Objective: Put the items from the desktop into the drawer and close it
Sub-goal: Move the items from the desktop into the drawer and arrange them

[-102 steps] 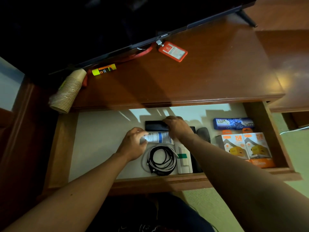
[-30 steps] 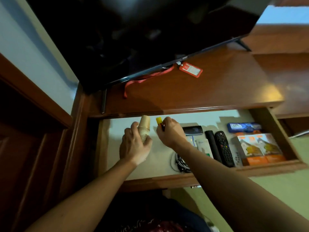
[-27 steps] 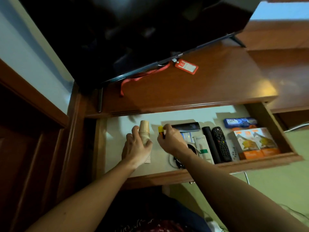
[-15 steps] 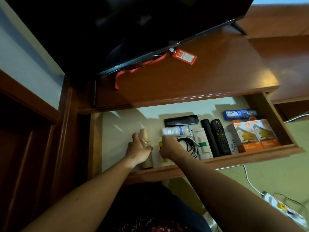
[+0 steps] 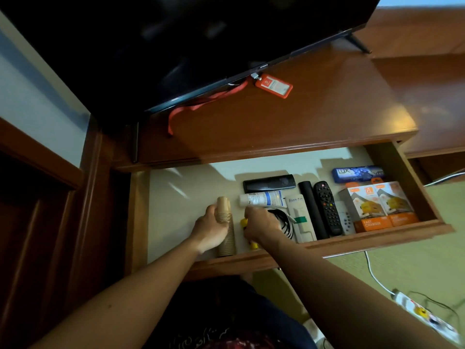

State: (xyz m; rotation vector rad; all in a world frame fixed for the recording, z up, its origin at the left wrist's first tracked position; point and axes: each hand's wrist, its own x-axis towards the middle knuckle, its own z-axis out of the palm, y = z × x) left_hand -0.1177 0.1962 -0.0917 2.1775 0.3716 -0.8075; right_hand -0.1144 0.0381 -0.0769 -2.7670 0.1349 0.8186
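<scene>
We find bare pale lining on the open wooden drawer's left half; a brown paper-cup stack and black remotes crowd the rest.

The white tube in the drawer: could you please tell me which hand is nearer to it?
Right. The right hand lies just below the white tube; the left hand grips the paper cups farther left.

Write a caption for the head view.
Left hand lays paper cups in the drawer; right hand sets down a yellow marker.
</scene>
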